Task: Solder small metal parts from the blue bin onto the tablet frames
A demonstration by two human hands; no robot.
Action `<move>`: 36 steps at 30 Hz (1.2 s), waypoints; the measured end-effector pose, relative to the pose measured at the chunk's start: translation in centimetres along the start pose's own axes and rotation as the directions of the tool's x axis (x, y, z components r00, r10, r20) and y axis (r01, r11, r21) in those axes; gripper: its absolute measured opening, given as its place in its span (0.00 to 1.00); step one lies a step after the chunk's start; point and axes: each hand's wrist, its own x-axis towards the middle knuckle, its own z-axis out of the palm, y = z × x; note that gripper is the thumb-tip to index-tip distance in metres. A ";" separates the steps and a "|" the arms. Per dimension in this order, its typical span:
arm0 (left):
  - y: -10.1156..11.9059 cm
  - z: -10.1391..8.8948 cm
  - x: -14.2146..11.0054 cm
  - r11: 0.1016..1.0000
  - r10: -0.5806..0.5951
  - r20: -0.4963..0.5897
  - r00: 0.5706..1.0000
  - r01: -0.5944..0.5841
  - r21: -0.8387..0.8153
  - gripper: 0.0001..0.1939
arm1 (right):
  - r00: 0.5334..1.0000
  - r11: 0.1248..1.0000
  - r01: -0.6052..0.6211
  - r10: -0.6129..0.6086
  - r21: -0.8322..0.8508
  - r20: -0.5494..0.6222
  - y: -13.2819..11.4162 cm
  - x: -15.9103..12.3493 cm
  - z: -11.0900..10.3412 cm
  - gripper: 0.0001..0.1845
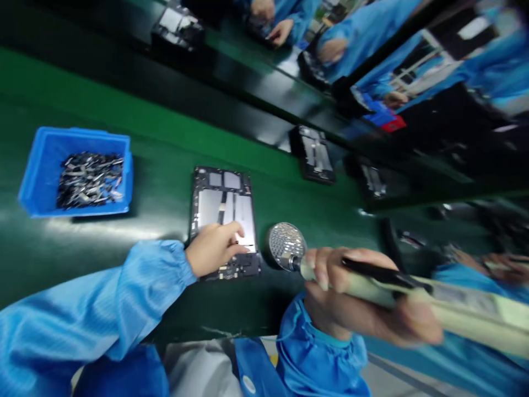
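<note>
My left hand rests on a dark tablet frame with silver panels, its fingertips on the lower part of the panels. The frame lies flat on the green belt. My right hand grips a pale long-handled tool with a black strip along it. The tool ends in a round perforated metal head, held just right of the frame. A blue plastic bin of small metal parts stands to the left of the frame, out of reach of both hands' fingers.
The green conveyor belt runs across the view. Further dark tablet frames lie beyond a raised dark rail. Co-workers in blue sleeves sit along the far side, one hand over a device; another person's hand shows at right.
</note>
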 end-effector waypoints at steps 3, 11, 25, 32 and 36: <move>0.0 -0.5 -0.1 0.987 -0.006 -0.050 0.999 -0.002 -0.161 0.07 | 0.990 0.997 0.077 -0.077 -0.008 -0.114 1.2 1.9 -3.1 0.19; 1.0 -4.4 0.8 0.983 -0.066 -0.265 0.962 0.018 -0.180 0.17 | 0.947 0.999 0.037 -0.026 0.027 -0.320 4.4 1.8 -5.8 0.17; -0.1 -8.2 1.7 0.996 -0.083 -0.524 0.848 0.052 -0.074 0.10 | 0.924 0.997 -0.036 0.058 0.066 -0.379 5.1 2.0 -5.9 0.17; -0.4 -8.9 1.5 0.976 -0.071 -0.583 0.809 0.178 0.128 0.11 | 0.926 0.998 -0.042 0.054 0.039 -0.374 5.1 2.0 -6.0 0.17; -1.2 -9.7 1.8 0.988 -0.065 -0.592 0.804 0.136 0.077 0.15 | 0.936 0.999 -0.036 0.048 0.041 -0.349 5.2 2.3 -5.6 0.16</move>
